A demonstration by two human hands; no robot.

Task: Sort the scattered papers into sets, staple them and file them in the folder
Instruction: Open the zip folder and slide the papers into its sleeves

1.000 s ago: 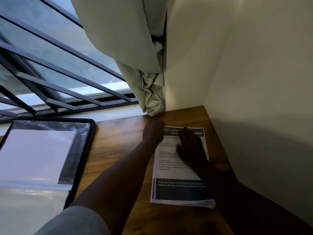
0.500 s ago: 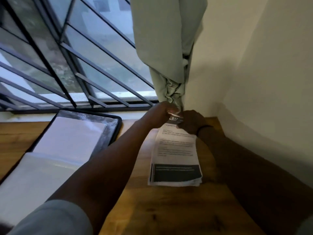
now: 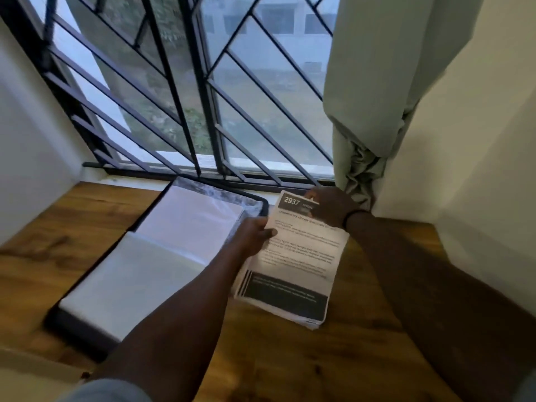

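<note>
Fingers (image 3: 268, 231) of the left hand (image 3: 251, 236) and the right hand (image 3: 330, 206) are curled on the papers (image 3: 293, 256), which are held up over the surface (image 3: 290, 358). Their long side points at the window. The folder (image 3: 262, 203) is open just left, nearer the left hand.

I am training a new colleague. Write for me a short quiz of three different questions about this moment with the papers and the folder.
1. True or false: the folder lies open on the wooden table.
2. Which hand holds the stack of papers at its top edge, near the number 2937?
A. left hand
B. right hand
C. neither
3. Fill in: the folder is on the ___ side of the stack, as the person sees it.

Key
1. True.
2. B; the left hand holds the stack's left edge.
3. Left.
</note>
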